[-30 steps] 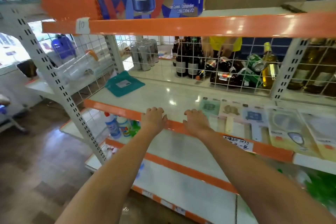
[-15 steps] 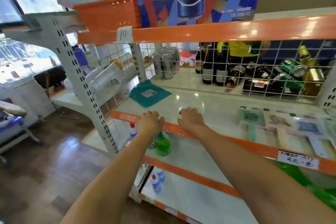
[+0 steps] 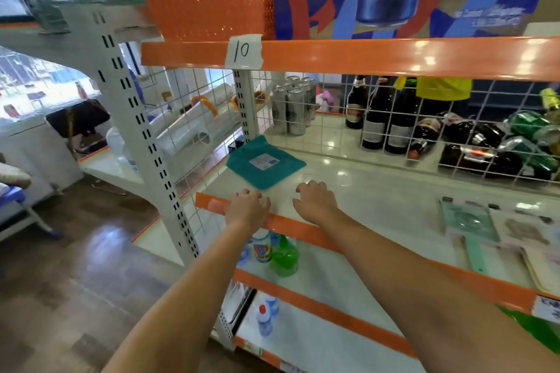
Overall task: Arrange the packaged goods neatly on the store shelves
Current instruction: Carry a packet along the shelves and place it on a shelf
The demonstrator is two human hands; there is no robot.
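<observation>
Fingers [image 3: 253, 194] of the left hand [image 3: 247, 209] are curled loosely downward, close together, their tips resting on the white shelf [image 3: 378, 203] just past its orange front edge [image 3: 291, 225]; they grip nothing. Those of the right hand [image 3: 315, 203] are bent the same way, slightly spread, tips on the bare shelf surface and also empty. Both hands lie palm down, side by side with a small gap between them, near the shelf's left end. Just beyond them, close to the left fingertips but whether touching I cannot tell, a flat teal packet [image 3: 265, 162] with a white label lies at an angle near the wire mesh back [image 3: 333, 118]. Well to the right on the same shelf, several flat carded packages [image 3: 468, 222] lie in a row along the front. Behind the mesh stand silver cans [image 3: 292, 109] and dark bottles [image 3: 374, 113], some bottles and green cans tipped over. On the shelf below, a green bottle [image 3: 285, 256] and a white-labelled bottle [image 3: 262, 247] stand under the left wrist. An orange basket [image 3: 209, 6] sits on the top shelf above a tag marked 10 [image 3: 244, 51].
</observation>
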